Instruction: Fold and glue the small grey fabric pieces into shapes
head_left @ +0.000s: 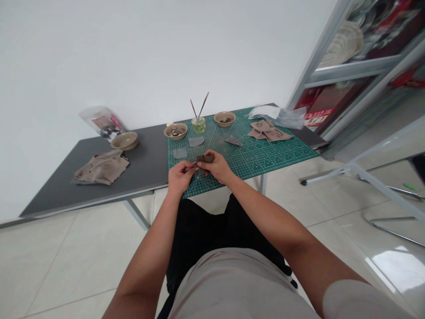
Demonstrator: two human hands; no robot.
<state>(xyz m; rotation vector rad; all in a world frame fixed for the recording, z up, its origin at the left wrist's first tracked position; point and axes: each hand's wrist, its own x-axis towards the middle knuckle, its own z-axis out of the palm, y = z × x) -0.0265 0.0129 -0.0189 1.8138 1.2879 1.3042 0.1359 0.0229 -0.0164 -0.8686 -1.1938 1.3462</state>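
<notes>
Over the near edge of the cutting mat, my right hand (217, 167) grips a small, flat, dark brown piece (205, 158) that looks like cloth. My left hand (181, 176) is closed in a pinch at the piece's lower left edge, its fingertips close to those of the right. Exactly what lies between the left fingertips is too small to make out. Just beyond my hands are two small clear plastic bags, one left (179, 153) and one farther back (196, 141). A darker small packet (234, 141) rests to the right.
The green cutting mat (265, 156) covers the grey table's (146, 155) right part. Along the back stand two bowls of small pieces (175, 131) (225, 119) and a glass jar (198, 126) with two sticks. Brown cloths (103, 167) (268, 131), another bowl (124, 141) and plastic bags (292, 117) lie at both sides.
</notes>
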